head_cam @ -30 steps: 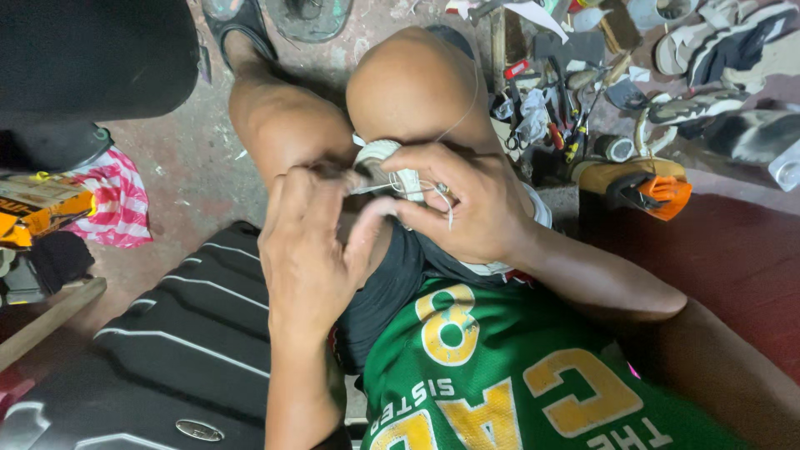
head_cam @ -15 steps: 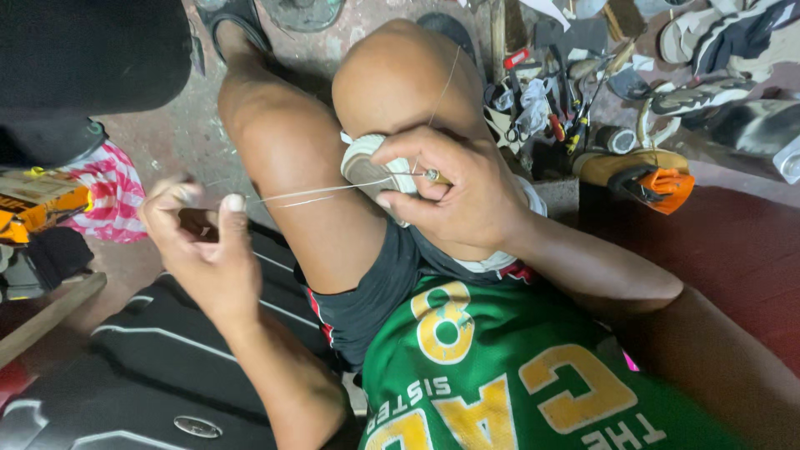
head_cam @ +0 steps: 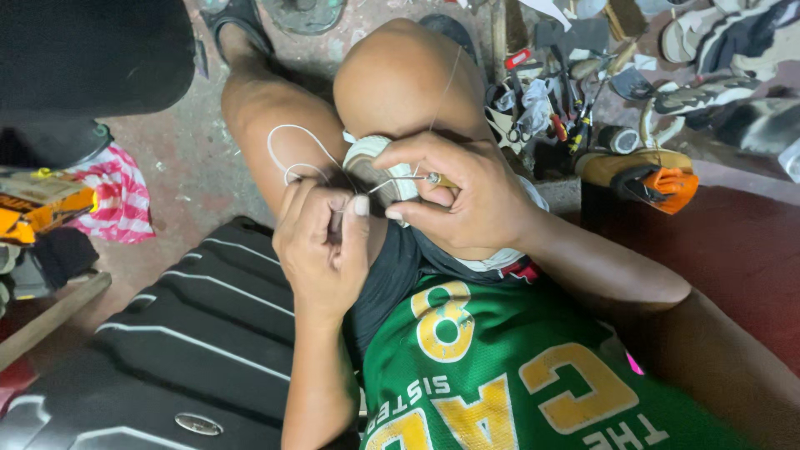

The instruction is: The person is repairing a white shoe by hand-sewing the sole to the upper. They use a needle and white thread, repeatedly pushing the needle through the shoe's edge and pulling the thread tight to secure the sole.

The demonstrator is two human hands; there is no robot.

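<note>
You've got the shoe [head_cam: 377, 167] wedged between your knees so it stays put; right hand [head_cam: 454, 196] fingers pinch the awl [head_cam: 417, 177], left hand [head_cam: 323, 242] fingers pinch the thread [head_cam: 287, 137] taut.

Bare floor [head_cam: 187, 162] left of the knees; tool clutter [head_cam: 554, 108] and shoes [head_cam: 642, 171] crowding the right.

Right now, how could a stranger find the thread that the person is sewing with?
Find the bare knee at the top centre. Just below it, both hands meet at a white shoe. The white thread curls in a thin loop over the thigh, above the left hand.
</note>
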